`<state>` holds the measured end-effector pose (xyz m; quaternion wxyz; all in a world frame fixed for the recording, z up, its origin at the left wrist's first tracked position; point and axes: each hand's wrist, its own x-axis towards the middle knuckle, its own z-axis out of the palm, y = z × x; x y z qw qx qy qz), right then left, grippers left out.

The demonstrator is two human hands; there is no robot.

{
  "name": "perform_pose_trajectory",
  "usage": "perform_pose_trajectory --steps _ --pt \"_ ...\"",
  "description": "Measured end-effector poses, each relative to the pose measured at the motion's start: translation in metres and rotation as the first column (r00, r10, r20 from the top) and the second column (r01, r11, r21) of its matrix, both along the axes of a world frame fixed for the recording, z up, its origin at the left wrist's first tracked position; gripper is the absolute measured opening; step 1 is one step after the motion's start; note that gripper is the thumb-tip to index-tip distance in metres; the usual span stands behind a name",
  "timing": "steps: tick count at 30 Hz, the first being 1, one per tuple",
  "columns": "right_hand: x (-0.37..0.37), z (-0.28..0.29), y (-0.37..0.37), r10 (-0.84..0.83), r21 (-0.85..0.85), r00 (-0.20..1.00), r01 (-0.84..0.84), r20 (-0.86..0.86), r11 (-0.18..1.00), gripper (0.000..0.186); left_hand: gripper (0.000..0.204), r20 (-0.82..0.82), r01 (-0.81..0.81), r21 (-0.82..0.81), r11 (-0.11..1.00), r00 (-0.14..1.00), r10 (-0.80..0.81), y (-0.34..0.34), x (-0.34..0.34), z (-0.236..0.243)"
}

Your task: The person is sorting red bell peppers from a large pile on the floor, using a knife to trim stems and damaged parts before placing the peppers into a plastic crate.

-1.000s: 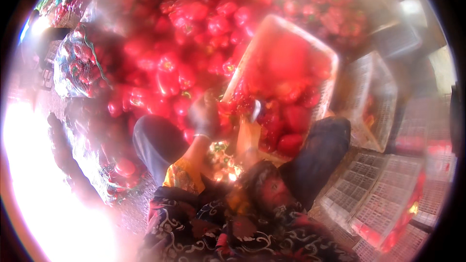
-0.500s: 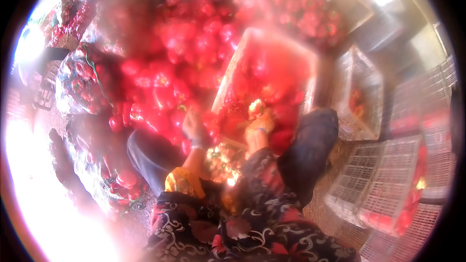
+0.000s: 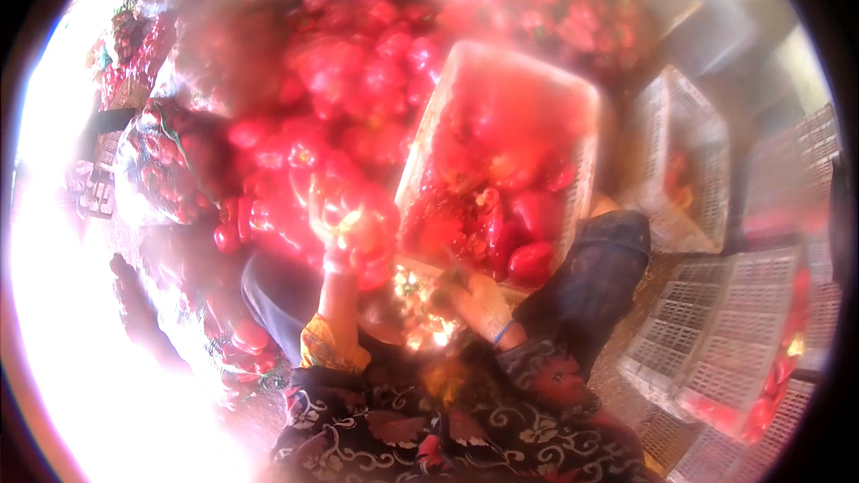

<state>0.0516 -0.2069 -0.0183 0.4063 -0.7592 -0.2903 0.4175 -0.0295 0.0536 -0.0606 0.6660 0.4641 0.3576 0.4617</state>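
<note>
My left hand [image 3: 336,222] reaches into a big heap of red bell peppers [image 3: 358,76]. Its fingers curl round one glossy red bell pepper [image 3: 369,237], though glare blurs the grip. Low over a pile of pale pepper cores [image 3: 419,304], between my knees, is my right hand [image 3: 479,302], a blue band at its wrist. Its fingers are drawn together and smeared; anything in them is hidden. Just beyond stands a white plastic crate [image 3: 419,156] holding red peppers, some of them opened, with seeds scattered over them.
My right knee [image 3: 595,255] presses close to the crate's right side. Another pale crate [image 3: 684,161] stands farther right, with stacked slatted crates [image 3: 716,331] nearer. Net sacks of peppers [image 3: 161,161] line the left. More peppers [image 3: 573,13] are heaped at the back.
My right hand has drawn back from over the crate to the core pile; the pale core it held no longer shows in it. My left hand has moved forward and left onto the peppers.
</note>
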Motion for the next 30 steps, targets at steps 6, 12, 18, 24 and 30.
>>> perform_pose_trajectory --steps 6,12,18,24,30 --pt "0.011 0.037 0.002 -0.252 0.057 0.957 0.262 -0.141 0.963 0.035 0.04 -0.153 0.156 0.375 0.914 0.983 -0.105 0.003 0.056 -0.015" --pt "0.038 0.046 0.038 -0.329 0.219 0.938 0.345 -0.106 0.913 0.033 0.042 -0.135 0.156 0.566 0.81 0.986 -0.096 -0.019 0.064 -0.005" --pt "0.025 0.026 0.061 -0.288 0.035 0.922 0.307 -0.257 0.951 0.031 0.04 -0.179 0.148 0.451 0.88 0.981 -0.073 -0.056 0.049 0.042" --pt "0.014 0.071 0.071 -0.235 -0.015 0.419 0.464 -0.877 0.886 0.025 0.036 -0.171 0.24 0.347 0.907 0.967 -0.191 -0.052 0.019 0.043" --pt "0.001 0.045 0.066 -0.347 0.01 0.547 0.545 -0.762 0.838 0.023 0.037 -0.166 0.152 0.284 0.947 0.98 -0.108 -0.062 0.041 0.033"
